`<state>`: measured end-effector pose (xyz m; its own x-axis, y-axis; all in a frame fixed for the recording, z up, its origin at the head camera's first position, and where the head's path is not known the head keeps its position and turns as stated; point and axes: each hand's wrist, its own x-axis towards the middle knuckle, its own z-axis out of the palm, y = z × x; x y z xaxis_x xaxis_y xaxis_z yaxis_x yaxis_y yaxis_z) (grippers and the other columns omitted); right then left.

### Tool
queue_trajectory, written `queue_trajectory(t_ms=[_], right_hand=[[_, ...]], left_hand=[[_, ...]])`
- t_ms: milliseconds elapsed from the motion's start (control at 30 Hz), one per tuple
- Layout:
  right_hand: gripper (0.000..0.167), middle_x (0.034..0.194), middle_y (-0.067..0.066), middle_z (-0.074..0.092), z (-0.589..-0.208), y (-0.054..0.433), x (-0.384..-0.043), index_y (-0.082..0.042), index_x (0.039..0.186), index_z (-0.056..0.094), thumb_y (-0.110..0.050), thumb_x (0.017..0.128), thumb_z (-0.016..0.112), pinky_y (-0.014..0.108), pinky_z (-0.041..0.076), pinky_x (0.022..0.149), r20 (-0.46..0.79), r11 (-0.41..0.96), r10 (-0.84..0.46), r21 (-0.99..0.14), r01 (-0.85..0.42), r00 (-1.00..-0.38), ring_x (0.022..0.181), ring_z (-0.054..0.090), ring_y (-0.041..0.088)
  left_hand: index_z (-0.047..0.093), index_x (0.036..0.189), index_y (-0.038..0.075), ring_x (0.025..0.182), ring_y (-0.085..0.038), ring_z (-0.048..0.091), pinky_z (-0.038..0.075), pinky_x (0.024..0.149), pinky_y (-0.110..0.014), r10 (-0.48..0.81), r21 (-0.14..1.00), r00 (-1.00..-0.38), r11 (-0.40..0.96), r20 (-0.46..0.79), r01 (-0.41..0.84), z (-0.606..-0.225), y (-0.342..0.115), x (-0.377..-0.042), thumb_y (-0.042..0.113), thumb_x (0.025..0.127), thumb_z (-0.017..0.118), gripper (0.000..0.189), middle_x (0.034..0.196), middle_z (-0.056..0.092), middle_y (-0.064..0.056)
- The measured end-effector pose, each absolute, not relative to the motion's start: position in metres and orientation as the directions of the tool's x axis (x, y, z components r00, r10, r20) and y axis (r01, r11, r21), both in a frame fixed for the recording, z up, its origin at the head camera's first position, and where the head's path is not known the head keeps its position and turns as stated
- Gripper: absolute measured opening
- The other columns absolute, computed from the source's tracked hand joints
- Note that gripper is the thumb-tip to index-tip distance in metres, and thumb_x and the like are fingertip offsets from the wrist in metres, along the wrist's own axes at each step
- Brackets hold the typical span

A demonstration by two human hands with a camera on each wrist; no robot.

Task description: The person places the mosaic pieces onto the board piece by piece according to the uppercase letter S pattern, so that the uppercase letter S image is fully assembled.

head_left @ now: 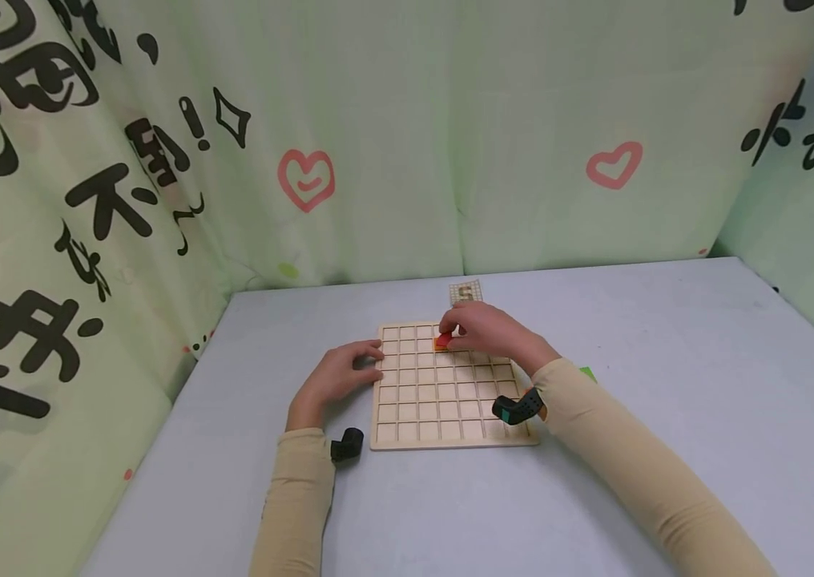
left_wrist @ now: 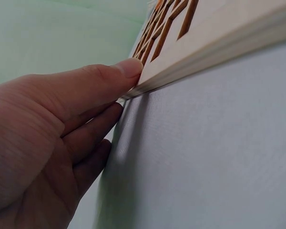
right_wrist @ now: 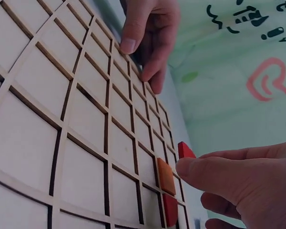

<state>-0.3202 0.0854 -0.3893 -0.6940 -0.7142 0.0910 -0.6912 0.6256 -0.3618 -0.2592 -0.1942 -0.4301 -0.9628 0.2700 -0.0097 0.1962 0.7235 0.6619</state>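
A pale wooden grid board [head_left: 417,413] lies flat on the table. My right hand [head_left: 486,328] is over its far part, pinching a small red tile [right_wrist: 184,150] between thumb and fingers. Just below that tile, an orange tile [right_wrist: 166,175] and another red tile [right_wrist: 170,210] sit side by side in cells of the grid. At the board's left edge is my left hand [head_left: 335,373], its thumb and fingertips touching the rim with the fingers loosely bent. The left wrist view shows that thumb [left_wrist: 128,68] against the corner of the wooden rim.
A small printed card [head_left: 466,290] lies beyond the board's far edge. Something bright green [head_left: 588,373] shows beside the right forearm, mostly hidden. The white table [head_left: 666,336] meets a pale green curtain [head_left: 392,120] at the back and left.
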Motion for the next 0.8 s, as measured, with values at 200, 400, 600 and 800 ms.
queue_trajectory(t_ms=[200, 400, 600, 800], right_hand=[[0.016, 0.098, 0.006, 0.067, -0.396, 0.062, -0.328, -0.009, 0.104, 0.074, -0.017, 0.091, 0.075, 0.034, 0.053, 0.078, 0.037, 0.656, -0.710, -0.330, -0.679, -0.703, 0.086, 0.060, 0.020], [0.024, 0.106, 0.009, 0.067, -0.394, 0.051, -0.328, -0.007, 0.113, 0.073, -0.019, 0.092, 0.074, 0.036, 0.056, 0.084, -0.007, 0.685, -0.691, -0.326, -0.651, -0.723, 0.092, 0.063, 0.022], [0.022, 0.107, 0.008, 0.068, -0.397, 0.049, -0.332, -0.008, 0.114, 0.074, -0.019, 0.094, 0.071, 0.036, 0.056, 0.085, -0.031, 0.665, -0.723, -0.300, -0.684, -0.690, 0.094, 0.063, 0.022], [0.018, 0.104, 0.008, 0.068, -0.401, 0.051, -0.334, -0.008, 0.110, 0.075, -0.016, 0.095, 0.070, 0.037, 0.055, 0.086, -0.022, 0.641, -0.742, -0.319, -0.699, -0.670, 0.095, 0.064, 0.022]], left_hand=[[0.070, 0.117, 0.006, 0.144, -0.029, 0.043, 0.034, 0.120, -0.046, 0.258, 0.659, -0.966, 0.730, -0.019, 0.182, -0.430, -0.193, -0.261, 0.017, 0.091, 0.073, 0.028, 0.149, 0.055, -0.008], [0.070, 0.119, 0.006, 0.144, -0.029, 0.043, 0.034, 0.120, -0.046, 0.270, 0.658, -0.963, 0.728, -0.016, 0.193, -0.429, -0.193, -0.260, 0.017, 0.092, 0.072, 0.029, 0.149, 0.055, -0.008], [0.070, 0.119, 0.006, 0.145, -0.029, 0.043, 0.034, 0.120, -0.046, 0.267, 0.656, -0.964, 0.731, -0.021, 0.188, -0.429, -0.193, -0.261, 0.016, 0.092, 0.072, 0.029, 0.149, 0.054, -0.008], [0.070, 0.119, 0.007, 0.145, -0.029, 0.042, 0.033, 0.121, -0.046, 0.262, 0.662, -0.965, 0.728, -0.030, 0.177, -0.432, -0.193, -0.262, 0.017, 0.092, 0.072, 0.029, 0.149, 0.054, -0.008]])
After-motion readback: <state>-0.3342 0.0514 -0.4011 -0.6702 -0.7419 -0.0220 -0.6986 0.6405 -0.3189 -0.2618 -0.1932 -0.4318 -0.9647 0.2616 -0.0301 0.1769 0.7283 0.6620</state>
